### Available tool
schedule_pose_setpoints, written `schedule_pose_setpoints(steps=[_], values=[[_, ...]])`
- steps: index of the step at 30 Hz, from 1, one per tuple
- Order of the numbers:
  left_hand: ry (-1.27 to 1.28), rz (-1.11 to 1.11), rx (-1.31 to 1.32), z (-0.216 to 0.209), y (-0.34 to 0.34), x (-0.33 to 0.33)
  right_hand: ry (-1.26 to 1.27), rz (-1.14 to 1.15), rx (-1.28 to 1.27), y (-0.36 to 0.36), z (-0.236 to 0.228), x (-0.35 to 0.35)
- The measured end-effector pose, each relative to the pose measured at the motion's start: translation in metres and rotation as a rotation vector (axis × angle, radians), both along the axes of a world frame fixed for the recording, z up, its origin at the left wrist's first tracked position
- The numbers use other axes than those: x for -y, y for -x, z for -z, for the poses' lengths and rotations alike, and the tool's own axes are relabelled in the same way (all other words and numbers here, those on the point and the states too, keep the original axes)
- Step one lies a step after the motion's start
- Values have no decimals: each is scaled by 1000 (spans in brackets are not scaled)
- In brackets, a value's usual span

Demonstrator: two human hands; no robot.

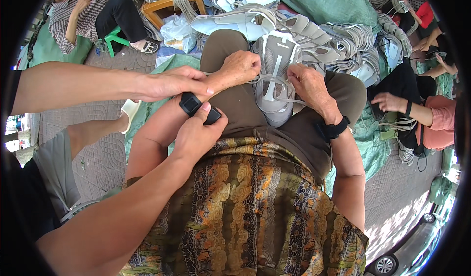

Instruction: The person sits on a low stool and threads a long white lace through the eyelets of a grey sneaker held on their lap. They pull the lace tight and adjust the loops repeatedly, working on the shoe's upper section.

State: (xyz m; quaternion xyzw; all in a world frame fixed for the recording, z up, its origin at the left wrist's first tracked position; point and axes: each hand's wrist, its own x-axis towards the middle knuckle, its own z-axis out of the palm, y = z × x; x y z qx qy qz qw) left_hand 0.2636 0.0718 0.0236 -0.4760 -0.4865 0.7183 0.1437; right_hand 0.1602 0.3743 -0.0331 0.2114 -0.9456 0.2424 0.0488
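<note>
A grey shoe upper (275,55) with a pale tongue stands between my knees, its toe toward me. A light shoelace (273,78) crosses it. My left hand (243,66) is closed beside the upper's left edge, with lace running into it. On the right edge my right hand (308,84) pinches lace with bent fingers. Another person's hand (179,82) rests on my left forearm. That person's other hand (201,131) grips the black wristband device (191,104) on my left wrist. A second black wristband (334,128) is on my right wrist.
Stacked grey shoe uppers (338,43) lie beyond my knees, with a green sack (328,4) behind. A wooden chair (171,4) and a plastic bag (179,31) stand far left. Seated people work at both sides; a person in pink (436,121) is at right. A car (412,246) is lower right.
</note>
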Motion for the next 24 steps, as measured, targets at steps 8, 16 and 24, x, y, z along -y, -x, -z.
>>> schedule_pose_setpoints(steps=[8,16,24], values=[[38,48,38,-10,6,-8,85,-16,60,-6,2,7],[-4,-44,110,-18,10,-15,58,-11,105,-5,7,12],[-726,-282,375,26,73,-30,71,-46,110,-19,1,-2]])
